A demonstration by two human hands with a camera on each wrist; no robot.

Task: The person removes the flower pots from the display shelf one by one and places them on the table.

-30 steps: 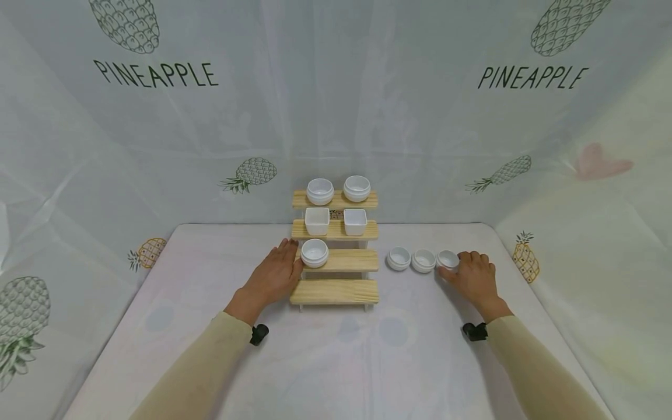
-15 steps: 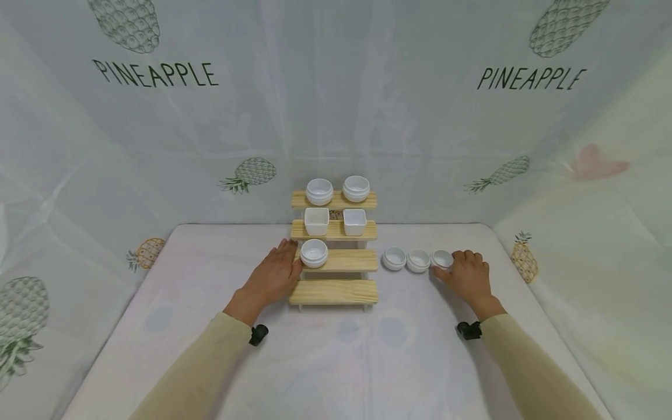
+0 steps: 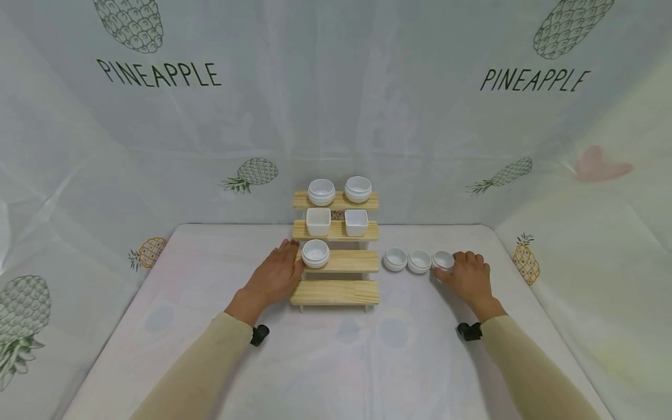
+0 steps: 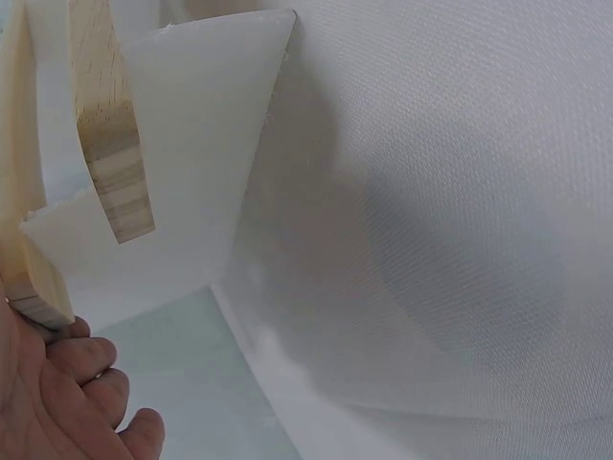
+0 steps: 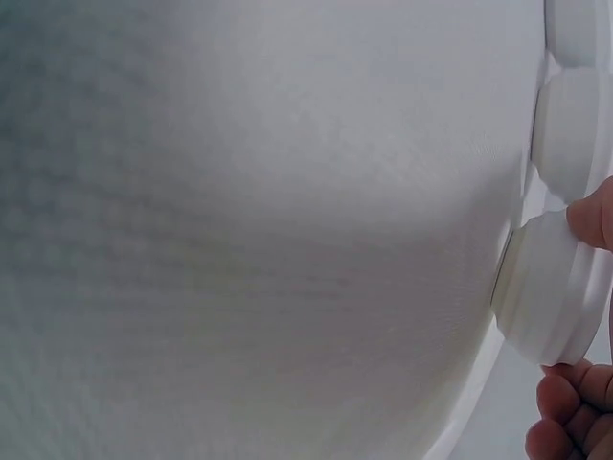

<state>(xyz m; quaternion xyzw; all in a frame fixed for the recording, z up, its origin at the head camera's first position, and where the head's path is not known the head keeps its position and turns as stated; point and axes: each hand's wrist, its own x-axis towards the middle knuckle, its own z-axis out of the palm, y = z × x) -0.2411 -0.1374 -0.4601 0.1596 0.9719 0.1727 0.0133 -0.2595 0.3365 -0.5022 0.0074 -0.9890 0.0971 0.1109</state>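
That table (image 3: 336, 361) bore a tiered stand (image 3: 347, 262) at twelve o'clock, three white bowls (image 3: 419, 262) at the stand's three o'clock.

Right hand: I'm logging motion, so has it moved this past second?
Yes, slightly: in the head view, the right hand has shifted left, toward the wooden shelf, with the bowl it holds.

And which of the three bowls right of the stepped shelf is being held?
The rightmost bowl: the right hand's grip pinches it, while the middle bowl and leftmost bowl sit unheld beside it.
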